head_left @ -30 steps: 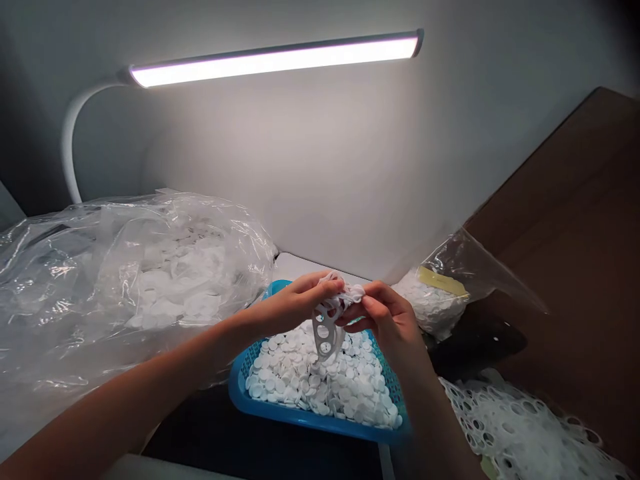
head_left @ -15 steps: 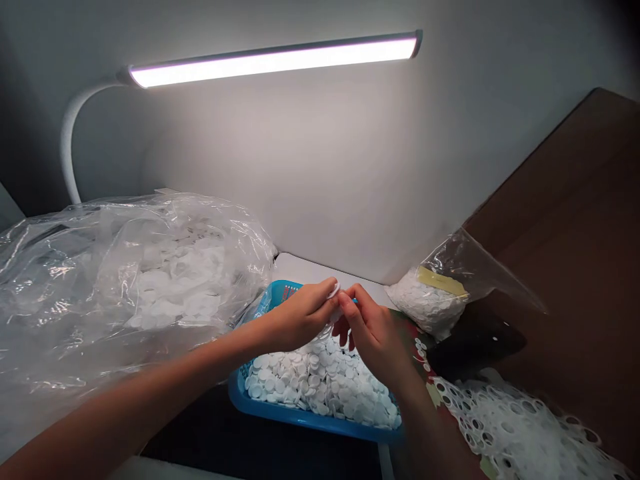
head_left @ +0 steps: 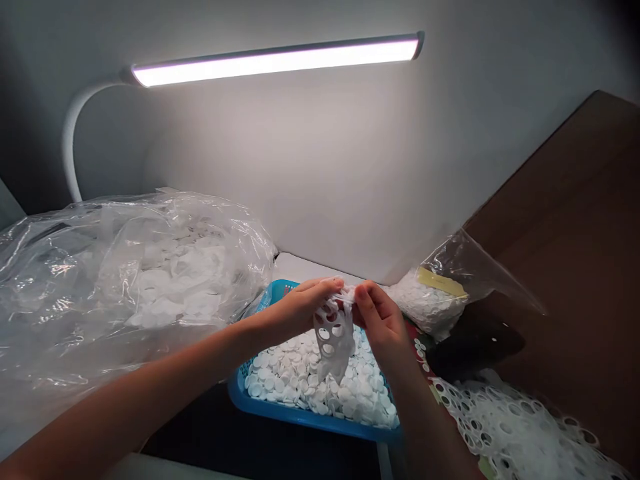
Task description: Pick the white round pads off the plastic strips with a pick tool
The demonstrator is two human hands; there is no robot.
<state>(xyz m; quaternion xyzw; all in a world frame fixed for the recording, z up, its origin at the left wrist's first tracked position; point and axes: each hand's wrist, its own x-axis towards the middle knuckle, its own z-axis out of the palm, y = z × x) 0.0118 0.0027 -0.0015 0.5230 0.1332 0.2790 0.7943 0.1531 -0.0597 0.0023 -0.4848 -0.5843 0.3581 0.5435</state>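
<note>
Perforated white plastic strip [head_left: 333, 340] has swung back into view since the prior frame, hanging over white discs [head_left: 295, 377] in a blue plastic basket [head_left: 280, 412]. Left hand [head_left: 303, 310] and right hand [head_left: 381, 321] pinch its top edge, close together. Lower tip nearly meets the discs; contact unclear.

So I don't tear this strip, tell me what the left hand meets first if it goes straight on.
The left hand would meet the punched white strip at its fingertips first, then the right hand, though depth is hard to judge.
</note>
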